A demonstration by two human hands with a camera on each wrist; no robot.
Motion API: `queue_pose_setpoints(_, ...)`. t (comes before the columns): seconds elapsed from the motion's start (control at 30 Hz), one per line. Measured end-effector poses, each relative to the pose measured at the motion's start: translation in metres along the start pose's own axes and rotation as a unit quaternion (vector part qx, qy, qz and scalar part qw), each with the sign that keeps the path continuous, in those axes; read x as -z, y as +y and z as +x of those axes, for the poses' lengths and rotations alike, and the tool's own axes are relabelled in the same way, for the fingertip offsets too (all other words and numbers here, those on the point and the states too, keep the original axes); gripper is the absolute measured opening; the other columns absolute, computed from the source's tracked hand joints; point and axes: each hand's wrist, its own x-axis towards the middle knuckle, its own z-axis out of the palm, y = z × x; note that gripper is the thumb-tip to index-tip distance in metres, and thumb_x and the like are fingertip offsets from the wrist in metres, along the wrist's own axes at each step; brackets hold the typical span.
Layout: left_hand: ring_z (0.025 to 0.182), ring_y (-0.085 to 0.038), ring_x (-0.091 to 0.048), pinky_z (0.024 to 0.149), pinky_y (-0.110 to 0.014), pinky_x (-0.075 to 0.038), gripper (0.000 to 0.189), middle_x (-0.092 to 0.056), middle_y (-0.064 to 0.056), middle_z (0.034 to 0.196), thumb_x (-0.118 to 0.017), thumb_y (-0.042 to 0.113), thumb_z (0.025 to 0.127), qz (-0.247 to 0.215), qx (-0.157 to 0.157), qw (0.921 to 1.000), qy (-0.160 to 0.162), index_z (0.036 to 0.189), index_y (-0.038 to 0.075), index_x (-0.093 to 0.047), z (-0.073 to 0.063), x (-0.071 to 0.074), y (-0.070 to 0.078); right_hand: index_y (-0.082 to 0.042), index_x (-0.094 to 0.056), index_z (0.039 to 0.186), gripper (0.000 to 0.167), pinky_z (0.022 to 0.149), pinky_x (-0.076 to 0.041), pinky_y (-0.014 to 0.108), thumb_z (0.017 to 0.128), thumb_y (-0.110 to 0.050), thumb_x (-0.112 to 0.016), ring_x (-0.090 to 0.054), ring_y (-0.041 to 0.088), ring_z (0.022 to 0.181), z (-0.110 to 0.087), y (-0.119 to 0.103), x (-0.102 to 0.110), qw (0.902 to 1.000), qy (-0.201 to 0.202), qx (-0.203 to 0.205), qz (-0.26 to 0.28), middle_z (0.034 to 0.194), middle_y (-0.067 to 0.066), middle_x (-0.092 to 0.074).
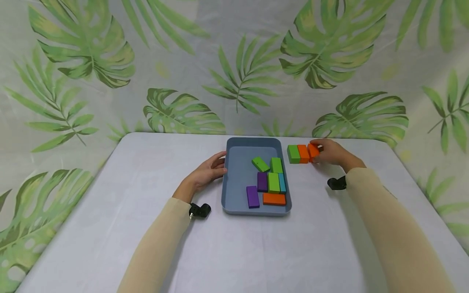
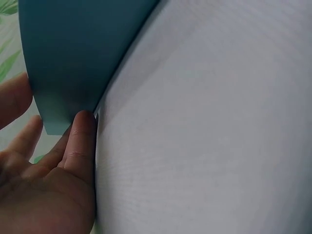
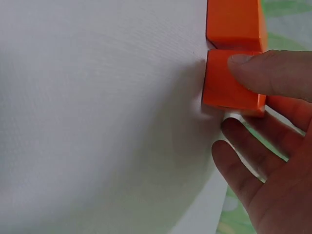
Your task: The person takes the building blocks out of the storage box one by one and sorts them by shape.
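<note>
A grey-blue tray (image 1: 242, 175) holds several coloured blocks, mostly along its right side. My left hand (image 1: 206, 173) rests against the tray's left outer wall (image 2: 73, 58), its fingers fairly straight and fingertips at the wall. To the right of the tray, my right hand (image 1: 331, 154) pinches an orange block (image 3: 224, 85), with the thumb on its near face and fingers behind it. That block is slightly tilted at the end of a short row, beside another orange block (image 1: 303, 154) and a green block (image 1: 293, 154).
Inside the tray lie green blocks (image 1: 261, 164), purple blocks (image 1: 253, 197), a blue block (image 1: 282, 183) and a flat orange block (image 1: 274, 199). A white cloth covers the table (image 1: 146, 171). Behind it hangs a leaf-patterned curtain (image 1: 249, 57).
</note>
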Motion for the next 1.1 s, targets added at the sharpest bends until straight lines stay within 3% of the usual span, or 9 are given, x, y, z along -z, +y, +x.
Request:
queue_pose_setpoints(0.7, 0.152, -0.033, -0.027, 0.122, -0.051, -0.028, 0.075, -0.021, -0.019, 0.165, -0.051, -0.004, 0.098, 0.001, 0.000, 1.0000, 0.001, 0.161, 0.012, -0.013, -0.0003, -0.0015, 0.0013, 0.000, -0.033, 0.151, 0.071, 0.112, -0.036, 0.062, 0.088, -0.008, -0.065, -0.040, 0.049, 0.132, -0.0026, -0.0006, -0.0070, 0.9999, 0.006, 0.016, 0.002, 0.154, 0.030, -0.032)
queue_pose_setpoints(1.1, 0.152, -0.033, -0.027, 0.122, -0.052, -0.028, 0.075, -0.023, -0.018, 0.164, -0.052, -0.004, 0.098, -0.001, -0.006, 1.0000, -0.004, 0.161, 0.012, -0.014, 0.0004, 0.0003, -0.0004, 0.002, -0.026, 0.154, 0.076, 0.111, -0.038, 0.065, 0.089, -0.011, -0.062, -0.039, 0.054, 0.135, -0.0033, -0.0035, -0.0028, 0.9995, 0.003, 0.032, -0.001, 0.157, 0.032, -0.024)
